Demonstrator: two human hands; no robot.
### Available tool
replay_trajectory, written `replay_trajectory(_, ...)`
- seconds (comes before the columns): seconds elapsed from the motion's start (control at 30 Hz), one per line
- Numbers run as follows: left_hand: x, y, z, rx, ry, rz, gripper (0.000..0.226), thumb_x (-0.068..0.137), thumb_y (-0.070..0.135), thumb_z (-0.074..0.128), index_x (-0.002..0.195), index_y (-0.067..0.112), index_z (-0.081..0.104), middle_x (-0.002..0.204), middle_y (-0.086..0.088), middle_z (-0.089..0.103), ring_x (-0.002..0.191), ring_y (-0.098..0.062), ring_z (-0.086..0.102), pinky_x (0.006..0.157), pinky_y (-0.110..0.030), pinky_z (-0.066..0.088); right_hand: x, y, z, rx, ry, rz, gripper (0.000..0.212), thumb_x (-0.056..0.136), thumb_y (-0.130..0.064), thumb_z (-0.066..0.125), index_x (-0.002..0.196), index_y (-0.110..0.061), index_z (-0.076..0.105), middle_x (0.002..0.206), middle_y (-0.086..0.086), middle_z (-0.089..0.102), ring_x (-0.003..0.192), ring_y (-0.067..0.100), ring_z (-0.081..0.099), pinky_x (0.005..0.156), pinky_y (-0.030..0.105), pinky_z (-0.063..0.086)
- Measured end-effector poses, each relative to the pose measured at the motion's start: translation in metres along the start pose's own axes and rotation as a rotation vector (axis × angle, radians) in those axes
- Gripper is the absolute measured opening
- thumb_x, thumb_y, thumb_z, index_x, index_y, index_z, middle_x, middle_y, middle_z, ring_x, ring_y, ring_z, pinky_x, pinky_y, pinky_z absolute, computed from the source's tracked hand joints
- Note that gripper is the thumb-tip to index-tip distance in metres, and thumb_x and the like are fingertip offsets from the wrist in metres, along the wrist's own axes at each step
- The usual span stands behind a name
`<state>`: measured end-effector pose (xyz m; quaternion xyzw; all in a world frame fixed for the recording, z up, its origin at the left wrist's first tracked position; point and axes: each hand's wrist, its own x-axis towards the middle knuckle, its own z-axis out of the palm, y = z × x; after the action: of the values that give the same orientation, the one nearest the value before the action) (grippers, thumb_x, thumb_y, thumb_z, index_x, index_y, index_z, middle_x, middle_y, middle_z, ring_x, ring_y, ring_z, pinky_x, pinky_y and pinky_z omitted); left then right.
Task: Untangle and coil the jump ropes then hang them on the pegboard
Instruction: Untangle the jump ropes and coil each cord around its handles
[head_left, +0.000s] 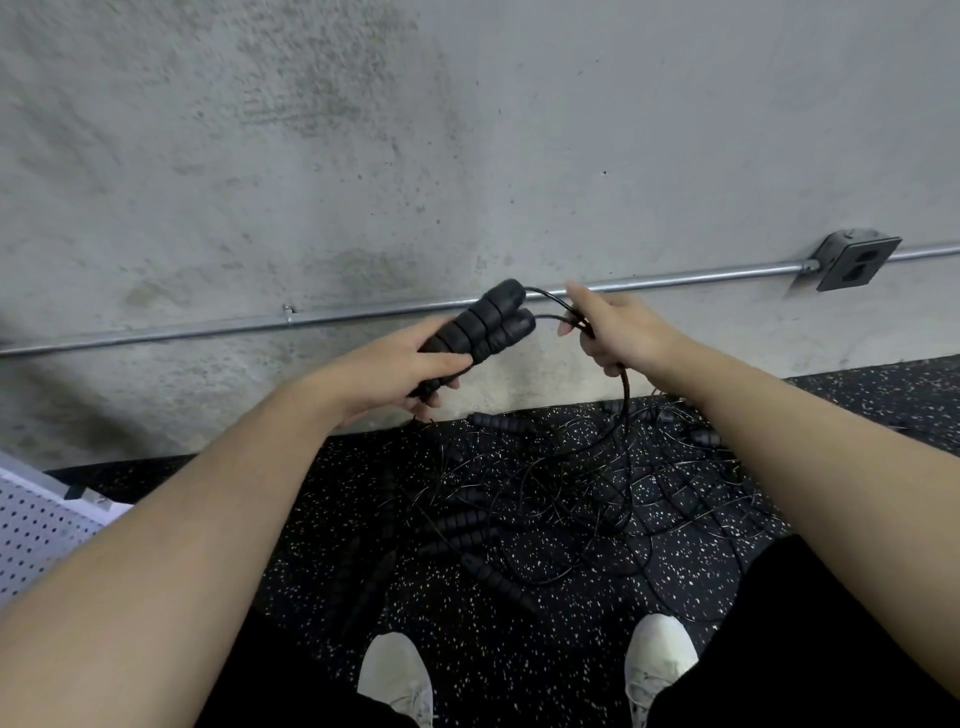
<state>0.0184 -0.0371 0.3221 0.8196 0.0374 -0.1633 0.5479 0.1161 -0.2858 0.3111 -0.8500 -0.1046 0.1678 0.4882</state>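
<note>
My left hand (400, 371) grips two black ribbed jump-rope handles (480, 327) side by side, their tips pointing up and right. Thin black cords arch from the handle tips into my right hand (605, 330), which holds them in curled fingers, index finger pointing up. From that fist a cord (626, 400) hangs down to a tangled pile of black jump ropes (545, 499) on the speckled floor, with several more handles lying among the loops. A corner of the white pegboard (36, 525) shows at the lower left.
A bare concrete wall (363, 156) stands right ahead, with a metal conduit (208, 326) running along it to an outlet box (854, 260) at the right. My white shoes (397, 675) stand on the black speckled rubber floor (311, 519) just below the pile.
</note>
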Motion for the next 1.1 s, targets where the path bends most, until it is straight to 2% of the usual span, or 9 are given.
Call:
replay_trajectory(0.23, 0.023, -0.001, 0.008, -0.24, 0.365, 0.052, 0.026, 0.103, 0.029, 0.058, 0.127, 0.036, 0.049, 0.096, -0.006, 0.06, 0.069, -0.013, 0.05, 0.053, -0.025, 0.043, 0.002, -0.004, 0.012, 0.041, 0.025, -0.078, 0.039, 0.106, -0.042, 0.034, 0.094, -0.018, 0.062, 0.057, -0.004, 0.049, 0.054, 0.017, 0.056, 0.085, 0.049, 0.059)
replay_trajectory(0.3, 0.033, 0.007, 0.012, -0.431, 0.437, 0.051, 0.024, 0.104, 0.029, 0.057, 0.127, 0.028, 0.049, 0.093, -0.007, 0.057, 0.065, -0.012, 0.048, 0.05, -0.024, 0.041, -0.001, -0.011, 0.02, 0.032, -0.032, -0.114, 0.035, 0.107, -0.04, 0.034, 0.099, -0.02, 0.062, 0.056, -0.006, 0.049, 0.052, 0.017, 0.054, 0.08, 0.048, 0.061)
replay_trajectory(0.4, 0.046, 0.022, 0.017, -0.715, 0.515, 0.018, 0.015, 0.103, 0.029, 0.059, 0.114, 0.025, 0.05, 0.091, -0.007, 0.054, 0.058, -0.012, 0.046, 0.047, -0.022, 0.038, -0.01, -0.022, 0.034, -0.066, -0.137, -0.178, 0.031, 0.108, -0.036, 0.034, 0.095, -0.024, 0.06, 0.061, -0.003, 0.047, 0.05, 0.013, 0.044, 0.054, 0.033, 0.049)
replay_trajectory(0.5, 0.053, 0.026, 0.022, -0.849, 0.487, 0.012, 0.03, 0.095, 0.034, 0.072, 0.113, 0.019, 0.054, 0.078, -0.003, 0.052, 0.052, -0.01, 0.043, 0.044, -0.02, 0.034, -0.016, -0.035, 0.04, -0.19, -0.144, -0.264, 0.032, 0.108, -0.036, 0.036, 0.089, -0.022, 0.058, 0.061, -0.005, 0.048, 0.046, 0.002, 0.043, 0.055, 0.024, 0.035)
replay_trajectory(0.63, 0.059, 0.027, 0.029, -0.81, 0.434, 0.033, 0.039, 0.082, 0.027, 0.085, 0.11, 0.017, 0.059, 0.071, 0.001, 0.051, 0.05, -0.01, 0.042, 0.047, -0.025, 0.038, -0.025, -0.045, 0.043, -0.225, -0.155, -0.339, 0.033, 0.109, -0.028, 0.04, 0.081, -0.018, 0.055, 0.049, -0.024, 0.053, 0.051, -0.01, 0.049, 0.056, 0.012, 0.036)
replay_trajectory(0.73, 0.061, 0.029, 0.036, -0.754, 0.403, 0.048, 0.017, 0.09, 0.011, 0.073, 0.095, 0.008, 0.057, 0.068, -0.003, 0.05, 0.046, -0.015, 0.046, 0.043, -0.027, 0.042, -0.033, -0.047, 0.042, -0.215, -0.204, -0.359, 0.028, 0.109, -0.018, 0.041, 0.087, -0.008, 0.055, 0.047, -0.032, 0.049, 0.054, -0.013, 0.05, 0.059, 0.005, 0.038)
replay_trajectory(0.83, 0.06, 0.03, 0.038, -0.79, 0.368, 0.037, 0.019, 0.095, 0.01, 0.061, 0.077, 0.01, 0.056, 0.067, -0.002, 0.051, 0.052, -0.016, 0.048, 0.046, -0.029, 0.044, -0.038, -0.046, 0.038, -0.248, -0.221, -0.366, 0.025, 0.109, -0.018, 0.042, 0.091, -0.007, 0.056, 0.049, -0.027, 0.052, 0.054, -0.013, 0.05, 0.06, 0.005, 0.038)
replay_trajectory(1.0, 0.051, 0.03, 0.044, -0.574, 0.395, 0.042, 0.027, 0.098, 0.031, 0.061, 0.08, 0.011, 0.064, 0.063, 0.0, 0.052, 0.046, -0.013, 0.049, 0.042, -0.022, 0.041, -0.044, -0.046, 0.041, -0.271, -0.204, -0.434, 0.025, 0.108, -0.019, 0.045, 0.094, -0.005, 0.06, 0.058, -0.013, 0.052, 0.056, -0.012, 0.051, 0.061, 0.006, 0.039)
replay_trajectory(1.1, 0.046, 0.032, 0.039, -0.608, 0.376, 0.084, 0.029, 0.099, 0.034, 0.061, 0.09, 0.008, 0.068, 0.07, 0.0, 0.063, 0.059, -0.016, 0.058, 0.055, -0.028, 0.049, -0.041, -0.042, 0.035, -0.232, -0.232, -0.384, 0.032, 0.109, -0.029, 0.043, 0.094, -0.008, 0.061, 0.054, -0.011, 0.05, 0.046, -0.001, 0.045, 0.052, 0.01, 0.037)
